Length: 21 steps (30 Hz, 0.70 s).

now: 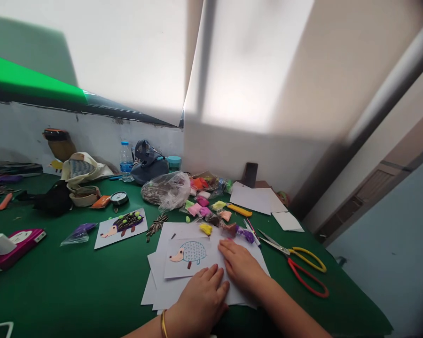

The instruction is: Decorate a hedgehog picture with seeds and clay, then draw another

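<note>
My left hand (205,293), with a gold bangle at the wrist, rests on the lower right edge of a white card (176,271). Its fingers lie forward and slightly bent; the thumb side faces my other hand. On the card is a hedgehog drawing (193,252) with a blue spotted body, a pinkish face and one brown foot. To the right, my right hand (242,263) lies palm down on white paper (171,300), fingers stretched out. A bit of pink shows by its fingertips. Whatever is under either palm is hidden.
Bagged coloured clay (229,229) lies beyond the paper, near striped seeds (157,225) and a yellow cutter (239,210). Scissors (289,253) lie open at right. Left is a finished-looking hedgehog card (121,228). A water bottle (126,162) stands by the wall.
</note>
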Each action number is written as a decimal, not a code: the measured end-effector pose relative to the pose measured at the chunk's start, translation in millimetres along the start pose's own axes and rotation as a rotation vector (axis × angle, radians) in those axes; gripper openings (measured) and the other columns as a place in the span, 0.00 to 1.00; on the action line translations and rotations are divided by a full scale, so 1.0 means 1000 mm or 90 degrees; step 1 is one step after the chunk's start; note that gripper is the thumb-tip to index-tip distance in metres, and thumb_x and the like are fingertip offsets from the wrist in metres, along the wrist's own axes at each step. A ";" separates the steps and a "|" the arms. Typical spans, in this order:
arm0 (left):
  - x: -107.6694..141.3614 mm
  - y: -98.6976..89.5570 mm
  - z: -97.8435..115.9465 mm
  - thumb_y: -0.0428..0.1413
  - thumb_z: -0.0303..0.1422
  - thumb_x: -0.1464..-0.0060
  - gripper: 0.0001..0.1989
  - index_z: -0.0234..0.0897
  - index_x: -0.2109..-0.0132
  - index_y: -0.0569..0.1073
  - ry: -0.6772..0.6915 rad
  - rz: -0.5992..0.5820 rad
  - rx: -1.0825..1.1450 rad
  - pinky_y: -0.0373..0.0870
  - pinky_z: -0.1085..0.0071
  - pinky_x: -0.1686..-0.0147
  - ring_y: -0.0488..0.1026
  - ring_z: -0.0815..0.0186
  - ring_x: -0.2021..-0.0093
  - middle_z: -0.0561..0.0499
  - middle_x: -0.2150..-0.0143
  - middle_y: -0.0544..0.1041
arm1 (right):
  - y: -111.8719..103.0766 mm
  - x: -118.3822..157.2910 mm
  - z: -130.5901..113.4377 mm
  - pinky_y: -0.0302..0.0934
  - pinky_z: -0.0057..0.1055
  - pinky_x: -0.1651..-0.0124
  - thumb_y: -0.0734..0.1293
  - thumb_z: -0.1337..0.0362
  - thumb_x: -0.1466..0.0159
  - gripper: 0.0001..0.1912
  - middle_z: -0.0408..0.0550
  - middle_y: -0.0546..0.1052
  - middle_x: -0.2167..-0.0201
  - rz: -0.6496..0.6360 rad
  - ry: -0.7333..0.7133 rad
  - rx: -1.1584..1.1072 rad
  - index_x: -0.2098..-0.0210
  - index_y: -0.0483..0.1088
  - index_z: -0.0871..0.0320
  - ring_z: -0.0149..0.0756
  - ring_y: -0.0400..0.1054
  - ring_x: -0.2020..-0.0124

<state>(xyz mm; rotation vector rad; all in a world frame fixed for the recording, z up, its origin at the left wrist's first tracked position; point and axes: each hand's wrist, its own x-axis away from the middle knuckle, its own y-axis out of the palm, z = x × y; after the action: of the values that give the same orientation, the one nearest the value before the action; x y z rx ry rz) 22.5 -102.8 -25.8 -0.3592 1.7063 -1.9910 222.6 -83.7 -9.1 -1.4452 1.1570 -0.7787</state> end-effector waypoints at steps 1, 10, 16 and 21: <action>0.001 0.001 0.000 0.51 0.41 0.36 0.22 0.35 0.40 0.67 -0.001 0.006 0.001 0.66 0.46 0.41 0.63 0.43 0.36 0.34 0.36 0.67 | 0.005 0.000 -0.002 0.53 0.41 0.35 0.58 0.71 0.35 0.27 0.53 0.66 0.35 -0.005 -0.003 0.001 0.37 0.65 0.58 0.42 0.58 0.34; 0.000 -0.004 0.002 0.54 0.39 0.39 0.20 0.34 0.43 0.69 -0.003 0.004 0.005 0.67 0.47 0.43 0.65 0.43 0.38 0.33 0.38 0.68 | -0.015 -0.039 -0.007 0.60 0.30 0.49 0.61 0.67 0.32 0.13 0.49 0.79 0.54 0.019 0.015 0.059 0.55 0.77 0.55 0.38 0.70 0.51; 0.003 -0.006 0.000 0.54 0.39 0.39 0.21 0.34 0.42 0.68 0.018 0.010 -0.004 0.66 0.49 0.42 0.65 0.44 0.38 0.34 0.37 0.68 | -0.007 -0.080 -0.020 0.60 0.28 0.56 0.61 0.65 0.31 0.12 0.49 0.78 0.58 -0.006 0.026 0.110 0.56 0.76 0.54 0.37 0.71 0.56; 0.005 -0.006 -0.001 0.54 0.39 0.39 0.21 0.35 0.42 0.68 0.008 0.011 0.009 0.65 0.49 0.41 0.64 0.45 0.38 0.36 0.36 0.67 | -0.002 -0.084 -0.021 0.59 0.30 0.55 0.59 0.65 0.30 0.14 0.52 0.77 0.60 -0.004 0.031 0.126 0.59 0.76 0.57 0.39 0.70 0.57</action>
<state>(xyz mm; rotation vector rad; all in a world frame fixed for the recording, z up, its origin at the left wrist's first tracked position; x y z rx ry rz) 16.9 -104.0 -20.8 -0.3258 1.6966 -1.9959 177.1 -12.2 7.7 -1.2730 1.0801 -0.9103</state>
